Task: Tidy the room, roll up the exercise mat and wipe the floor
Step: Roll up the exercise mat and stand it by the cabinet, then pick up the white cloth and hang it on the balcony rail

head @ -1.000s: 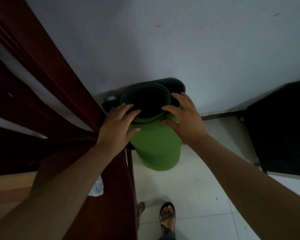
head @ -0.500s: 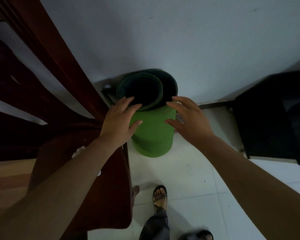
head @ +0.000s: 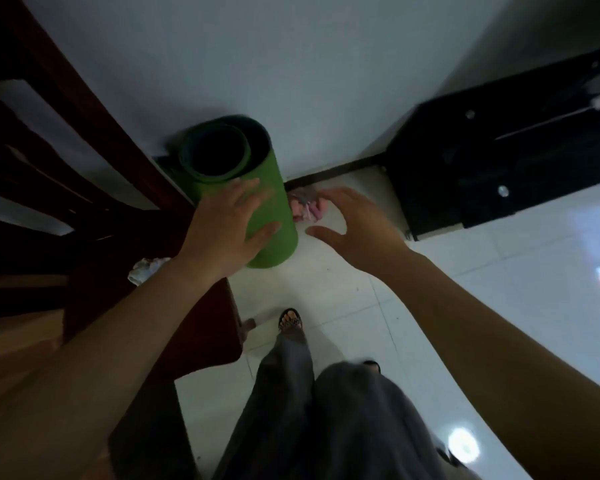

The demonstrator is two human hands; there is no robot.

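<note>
White floor tiles [head: 326,289] meet a pale wall [head: 291,64]. At the floor's far edge, just beside dark wooden furniture [head: 84,133], the exercise mat [head: 274,209] stands on end. It is green and loosely rolled, with a dark hollow at its top. The left hand [head: 222,230] lies flat against its side, fingers straight and spread. The right hand [head: 357,226] hovers apart from the mat, fingers spread and holding nothing, near a crumpled pink cloth [head: 307,207].

A black cabinet [head: 499,168] stands against the white wall [head: 326,64], dark wooden furniture [head: 90,112] at the left.
</note>
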